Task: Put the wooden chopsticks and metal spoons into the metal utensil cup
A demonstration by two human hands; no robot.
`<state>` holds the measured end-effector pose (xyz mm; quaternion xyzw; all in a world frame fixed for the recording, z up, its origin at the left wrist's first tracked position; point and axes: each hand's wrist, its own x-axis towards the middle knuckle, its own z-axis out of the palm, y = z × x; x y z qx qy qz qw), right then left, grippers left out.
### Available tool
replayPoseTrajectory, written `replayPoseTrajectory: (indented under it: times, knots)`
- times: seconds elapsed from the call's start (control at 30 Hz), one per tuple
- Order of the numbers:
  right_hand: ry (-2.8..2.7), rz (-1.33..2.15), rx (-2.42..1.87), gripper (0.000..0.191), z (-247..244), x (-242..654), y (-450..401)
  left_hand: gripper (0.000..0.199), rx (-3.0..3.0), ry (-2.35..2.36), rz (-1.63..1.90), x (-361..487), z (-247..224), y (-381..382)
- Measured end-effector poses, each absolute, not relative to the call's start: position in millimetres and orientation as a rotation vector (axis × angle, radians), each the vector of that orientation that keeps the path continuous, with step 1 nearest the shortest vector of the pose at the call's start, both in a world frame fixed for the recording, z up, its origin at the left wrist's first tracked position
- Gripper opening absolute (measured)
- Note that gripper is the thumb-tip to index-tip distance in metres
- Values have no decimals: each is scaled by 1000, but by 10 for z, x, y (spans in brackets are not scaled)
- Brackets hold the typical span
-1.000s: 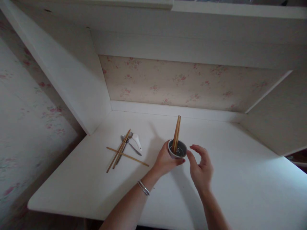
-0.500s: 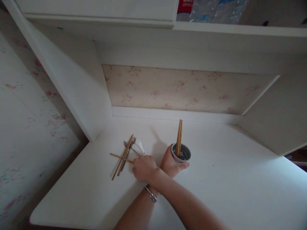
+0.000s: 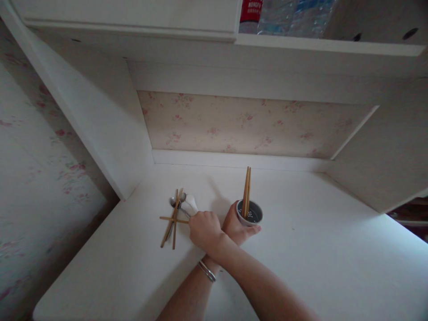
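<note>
My left hand (image 3: pixel 236 229) is wrapped around a grey cup (image 3: pixel 258 206) with light dots on its dark bottom. Two wooden chopsticks (image 3: pixel 247 185) stand in it, leaning on its left side. Crossed over my left wrist, my right hand (image 3: pixel 204 228) is closed on one end of a chopstick (image 3: pixel 167 218) that points left; its fingertips are hidden. That chopstick lies across two other chopsticks (image 3: pixel 174 232), which cross each other on the table. Beside them are metal spoons (image 3: pixel 172 201) and a white spoon (image 3: pixel 191 202), its handle end beside my right hand.
The white desk (image 3: pixel 310 263) is bounded by a left side panel (image 3: pixel 110 129), a right panel (image 3: pixel 377 156) and a low back ledge (image 3: pixel 234 159). Overhead, a shelf (image 3: pixel 317 44) holds plastic-wrapped bottles (image 3: pixel 290 18).
The chopstick in my right hand has shifted right and turned closer to level. The two chopsticks under it, side by side before, now cross. My left hand keeps holding the cup.
</note>
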<state>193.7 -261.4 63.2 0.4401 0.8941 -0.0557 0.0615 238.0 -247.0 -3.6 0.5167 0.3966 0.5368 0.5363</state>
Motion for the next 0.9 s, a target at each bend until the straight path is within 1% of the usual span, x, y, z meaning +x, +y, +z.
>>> replayPoseTrajectory:
  times: [0.23, 0.47, 0.7, 0.9]
  knots:
    - [2695, -105, 1370, 22, 707, 1931, -2603, 72, 1245, 949, 1263, 2372, -27, -2471]
    - [2664, -93, 1343, 26, 683, 1898, -2526, 72, 1290, 950, 1301, 2389, -105, -2437]
    - [2640, -31, 1371, 23, 742, 1941, -2350, 84, 1420, 1152, 1214, 2381, -173, -2386]
    - [2665, -2, 1357, 23, 885, 1982, -2257, 79, 1351, 1096, 1276, 2407, -171, -2342]
